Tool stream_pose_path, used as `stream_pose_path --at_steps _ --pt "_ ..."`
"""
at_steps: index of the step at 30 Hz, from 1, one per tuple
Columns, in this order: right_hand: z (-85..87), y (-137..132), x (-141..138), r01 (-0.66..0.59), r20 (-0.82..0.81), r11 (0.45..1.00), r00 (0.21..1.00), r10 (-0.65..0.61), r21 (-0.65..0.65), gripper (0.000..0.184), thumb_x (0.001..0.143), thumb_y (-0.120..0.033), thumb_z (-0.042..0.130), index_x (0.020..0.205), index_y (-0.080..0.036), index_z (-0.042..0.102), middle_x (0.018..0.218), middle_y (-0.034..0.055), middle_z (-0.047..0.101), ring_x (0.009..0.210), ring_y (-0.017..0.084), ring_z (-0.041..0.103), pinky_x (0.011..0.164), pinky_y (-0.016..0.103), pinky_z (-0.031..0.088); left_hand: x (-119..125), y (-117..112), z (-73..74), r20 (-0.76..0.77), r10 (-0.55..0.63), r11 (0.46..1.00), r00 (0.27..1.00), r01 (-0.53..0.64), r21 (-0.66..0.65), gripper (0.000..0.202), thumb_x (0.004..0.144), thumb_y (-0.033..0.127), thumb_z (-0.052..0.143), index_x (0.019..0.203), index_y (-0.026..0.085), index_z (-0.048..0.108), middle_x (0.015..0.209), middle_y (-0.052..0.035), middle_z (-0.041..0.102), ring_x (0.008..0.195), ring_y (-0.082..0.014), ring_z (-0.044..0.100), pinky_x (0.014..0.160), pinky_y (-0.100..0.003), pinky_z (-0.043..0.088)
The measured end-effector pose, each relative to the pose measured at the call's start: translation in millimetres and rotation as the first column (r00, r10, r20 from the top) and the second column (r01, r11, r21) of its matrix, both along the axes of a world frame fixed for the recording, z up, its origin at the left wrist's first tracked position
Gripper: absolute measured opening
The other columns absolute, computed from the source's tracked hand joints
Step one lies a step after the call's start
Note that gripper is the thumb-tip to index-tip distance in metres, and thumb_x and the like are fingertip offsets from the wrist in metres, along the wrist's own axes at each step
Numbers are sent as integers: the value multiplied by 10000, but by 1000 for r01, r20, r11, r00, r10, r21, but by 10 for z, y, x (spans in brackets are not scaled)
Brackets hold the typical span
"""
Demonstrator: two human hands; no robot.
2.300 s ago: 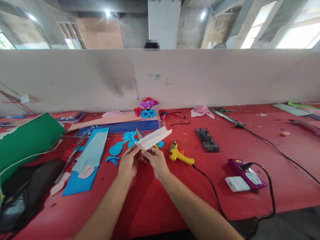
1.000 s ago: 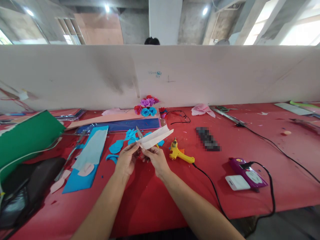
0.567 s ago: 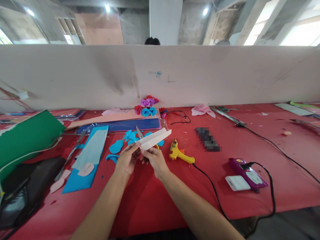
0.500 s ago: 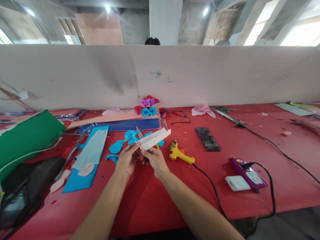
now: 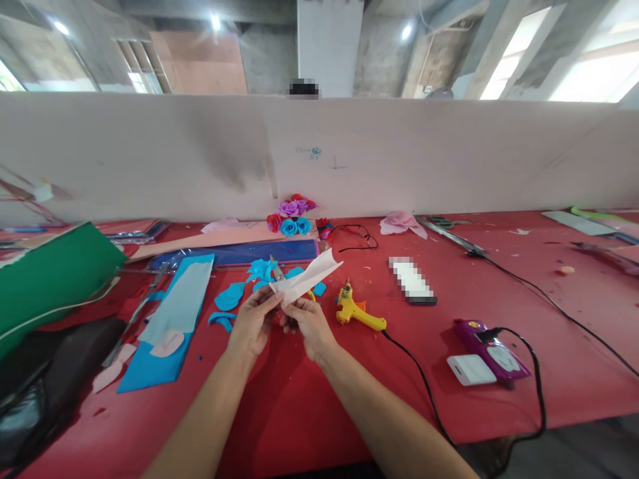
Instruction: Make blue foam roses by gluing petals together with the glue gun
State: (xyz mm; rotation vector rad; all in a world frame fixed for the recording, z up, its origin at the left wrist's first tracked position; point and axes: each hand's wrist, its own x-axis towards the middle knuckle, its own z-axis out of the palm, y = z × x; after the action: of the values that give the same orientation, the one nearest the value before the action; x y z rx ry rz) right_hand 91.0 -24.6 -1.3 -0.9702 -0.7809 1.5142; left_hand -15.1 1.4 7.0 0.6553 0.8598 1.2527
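A folded strip of pale pink paper (image 5: 310, 276) slants up to the right between my two hands. My left hand (image 5: 255, 318) pinches its lower left end. Close beside it, my right hand (image 5: 307, 322) has thumb and fingers closed on the lower edge of the same strip. Partly hidden behind the paper lie scissors (image 5: 277, 269), blades pointing away, with a bit of yellow handle showing. Cut blue paper pieces (image 5: 229, 296) are scattered around them on the red table. A yellow glue gun (image 5: 357, 309) lies just right of my right hand.
Blue and pale paper sheets (image 5: 172, 326) lie left, near a black bag (image 5: 60, 379) and green sheet (image 5: 60, 279). Paper roses (image 5: 294, 216) stand by the partition (image 5: 200, 159). A phone (image 5: 412, 281), glasses (image 5: 367, 238) and a purple power strip (image 5: 492, 349) with cords are right.
The paper strip's far end has spread and curled upward a little in my hands. The phone's screen has turned from dark to bright. My view has shifted slightly.
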Motion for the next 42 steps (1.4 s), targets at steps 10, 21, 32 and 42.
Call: stream_pose_path --at_steps 10,21,32,42 --pt "-11 -11 -24 130 11 986 991 -132 106 236 607 -365 754 718 -175 669 634 -5 653 576 128 554 567 254 425 -52 48 -65 -34 -17 999 999 16 -42 258 499 217 824 698 125 689 647 -24 675 566 -111 590 541 -215 452" --pt "-1 56 10 249 -321 965 910 -263 -87 238 619 -307 752 801 -172 677 830 23 711 748 157 632 676 266 496 -28 9 -69 -144 -93 995 985 88 -36 263 490 227 826 705 122 717 612 -40 671 532 -119 576 553 -235 440" --pt "11 5 14 254 -343 966 904 -255 -48 201 635 -256 755 802 -178 677 828 13 715 734 150 645 653 261 510 -28 2 -38 -171 -70 998 983 67 -21 257 475 230 832 684 130 719 631 -40 677 574 -128 590 584 -237 444" --pt "0 -2 -26 245 -340 969 910 -239 -27 201 642 -288 748 798 -181 680 828 8 714 751 146 638 702 260 495 -72 46 -70 -178 -78 994 981 64 -83 267 446 230 839 619 128 664 568 3 634 493 -76 522 509 -204 371"
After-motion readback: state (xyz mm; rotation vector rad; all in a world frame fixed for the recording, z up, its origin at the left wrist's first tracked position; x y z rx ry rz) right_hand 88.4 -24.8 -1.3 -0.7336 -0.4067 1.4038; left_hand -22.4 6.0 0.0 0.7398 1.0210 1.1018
